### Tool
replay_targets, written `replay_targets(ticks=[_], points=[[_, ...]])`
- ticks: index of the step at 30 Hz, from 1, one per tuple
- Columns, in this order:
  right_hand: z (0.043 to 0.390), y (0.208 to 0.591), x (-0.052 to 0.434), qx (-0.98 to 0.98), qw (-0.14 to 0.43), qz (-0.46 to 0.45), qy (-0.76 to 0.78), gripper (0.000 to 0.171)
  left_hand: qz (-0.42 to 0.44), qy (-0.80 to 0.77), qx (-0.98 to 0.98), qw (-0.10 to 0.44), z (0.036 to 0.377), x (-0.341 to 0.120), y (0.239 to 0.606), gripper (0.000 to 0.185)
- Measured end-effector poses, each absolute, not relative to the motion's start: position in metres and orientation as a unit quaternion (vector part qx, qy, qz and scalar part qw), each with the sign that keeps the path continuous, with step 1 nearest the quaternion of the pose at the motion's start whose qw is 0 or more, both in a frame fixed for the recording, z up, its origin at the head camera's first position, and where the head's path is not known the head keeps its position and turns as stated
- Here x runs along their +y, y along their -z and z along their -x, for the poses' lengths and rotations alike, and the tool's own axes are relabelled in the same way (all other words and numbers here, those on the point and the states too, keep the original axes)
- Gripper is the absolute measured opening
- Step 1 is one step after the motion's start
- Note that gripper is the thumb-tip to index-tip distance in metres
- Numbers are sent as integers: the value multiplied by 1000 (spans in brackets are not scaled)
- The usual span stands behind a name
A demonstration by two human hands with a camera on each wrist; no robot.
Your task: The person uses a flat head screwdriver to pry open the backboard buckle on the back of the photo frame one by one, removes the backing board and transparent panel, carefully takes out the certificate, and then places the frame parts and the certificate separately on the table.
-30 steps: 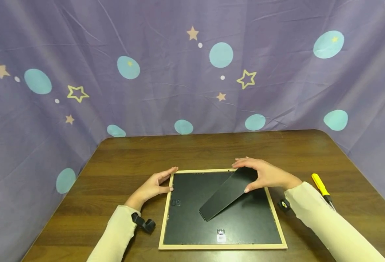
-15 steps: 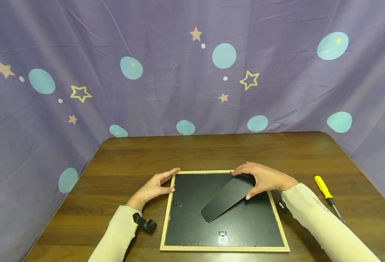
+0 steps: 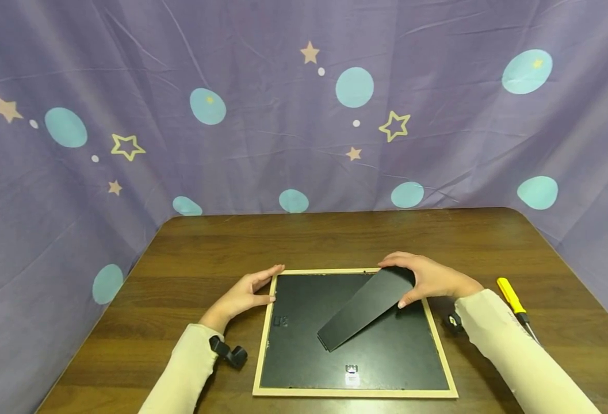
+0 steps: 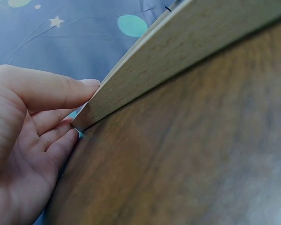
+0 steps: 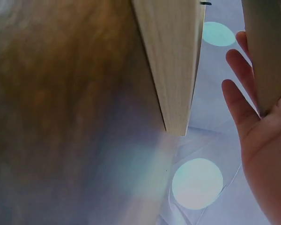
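Note:
A picture frame lies face down on the table, with a light wood rim (image 3: 355,393) and a black back panel (image 3: 298,322). Its black easel stand (image 3: 360,310) angles up from the panel towards the far right. My right hand (image 3: 430,279) holds the stand's wide end, fingers over the top and thumb beneath. The right wrist view shows that stand (image 5: 267,47) against the right hand (image 5: 257,131), beside the frame's corner (image 5: 171,61). My left hand (image 3: 244,296) rests against the frame's far left corner, and its fingers (image 4: 61,93) touch the wood edge (image 4: 178,56).
A yellow-handled screwdriver (image 3: 511,299) lies on the brown table (image 3: 335,236) to the right of the frame. A purple cloth (image 3: 283,115) with stars and dots hangs behind and at both sides. Small black strap pieces (image 3: 228,353) sit at my wrists.
My right hand has shifted slightly to the right on the stand's wide end, and the stand stays raised. The left hand and the frame have not moved.

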State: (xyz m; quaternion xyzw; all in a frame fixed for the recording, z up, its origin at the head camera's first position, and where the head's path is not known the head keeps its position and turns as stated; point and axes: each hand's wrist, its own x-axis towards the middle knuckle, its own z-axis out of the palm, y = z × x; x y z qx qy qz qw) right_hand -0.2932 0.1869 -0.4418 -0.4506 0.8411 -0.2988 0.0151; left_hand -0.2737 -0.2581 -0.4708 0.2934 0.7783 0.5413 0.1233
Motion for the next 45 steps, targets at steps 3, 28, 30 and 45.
replay_targets(ticks=[3, 28, 30, 45], points=[[293, 442, 185, 839, 23, 458, 294, 88, -295, -543, 776, 124, 274, -259, 471, 69], [289, 433, 178, 853, 12, 442, 279, 76, -298, -549, 769, 137, 274, -259, 470, 67], [289, 432, 178, 855, 15, 439, 276, 77, -299, -551, 766, 139, 273, -259, 469, 66], [288, 427, 178, 860, -8, 439, 260, 79, -295, -554, 764, 154, 276, -260, 470, 68]])
